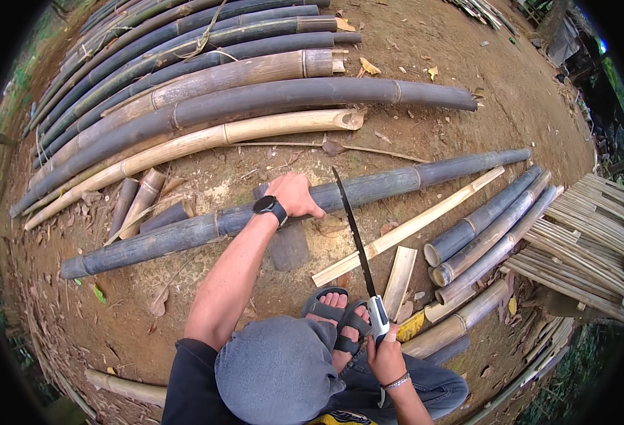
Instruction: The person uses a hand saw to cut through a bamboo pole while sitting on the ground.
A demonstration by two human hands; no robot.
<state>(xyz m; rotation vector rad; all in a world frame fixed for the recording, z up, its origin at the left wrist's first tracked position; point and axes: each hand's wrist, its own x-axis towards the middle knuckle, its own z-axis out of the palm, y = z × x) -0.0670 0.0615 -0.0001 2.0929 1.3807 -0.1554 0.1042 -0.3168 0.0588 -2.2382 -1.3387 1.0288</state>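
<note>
A long dark bamboo pole [390,182] lies slantwise across the ground before me, over a short wooden block [288,248]. My left hand [294,195] grips the pole from above near its middle, thumb toward the right. In my right hand [386,358], low at the right, is a hand saw [354,237] with a white and black handle and a long dark blade. The blade points up and away. Its tip overlaps the pole just right of my left hand; whether it touches, I cannot tell.
Many bamboo poles [255,99] are stacked at the far left. A split bamboo strip [411,227] lies right of the saw, with cut bamboo lengths [485,216] beyond. Slatted strips [581,234] stand at the right edge. My sandalled feet [333,308] are close to the blade.
</note>
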